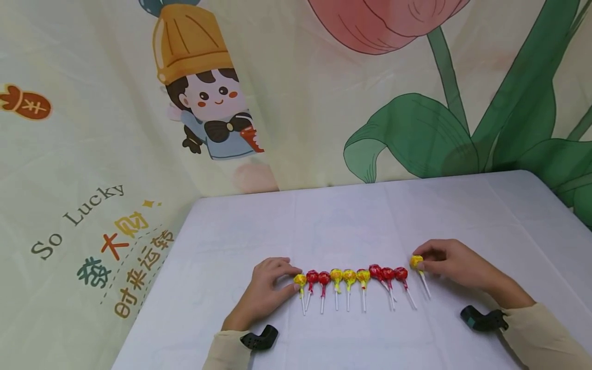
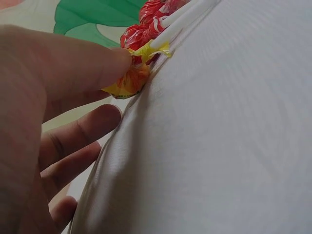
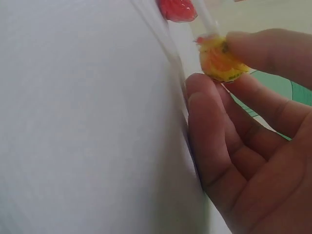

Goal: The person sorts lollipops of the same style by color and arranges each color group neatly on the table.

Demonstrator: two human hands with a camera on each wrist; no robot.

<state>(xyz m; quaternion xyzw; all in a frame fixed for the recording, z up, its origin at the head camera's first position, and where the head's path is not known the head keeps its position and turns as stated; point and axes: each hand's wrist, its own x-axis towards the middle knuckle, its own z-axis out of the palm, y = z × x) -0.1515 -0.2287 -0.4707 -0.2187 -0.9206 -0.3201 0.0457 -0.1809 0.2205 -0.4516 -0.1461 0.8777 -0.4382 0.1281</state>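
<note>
Several wrapped lollipops lie in a row on the table, sticks toward me. My left hand (image 1: 265,288) pinches the yellow lollipop (image 1: 300,280) at the left end, its thumb on the wrapped head (image 2: 127,83) in the left wrist view. Beside it come two red lollipops (image 1: 324,278), then three yellow lollipops (image 1: 349,278) and three red lollipops (image 1: 387,274), two of these with sticks crossing. At the right end, my right hand (image 1: 455,264) holds another yellow lollipop (image 1: 416,261) by its head between thumb and fingers; its stick slants down to the right.
A white cloth covers the table (image 1: 351,339), which reaches back to a printed curtain (image 1: 300,103) with a cartoon figure and a large flower. Black wrist cameras (image 1: 483,318) sit at both sleeve cuffs.
</note>
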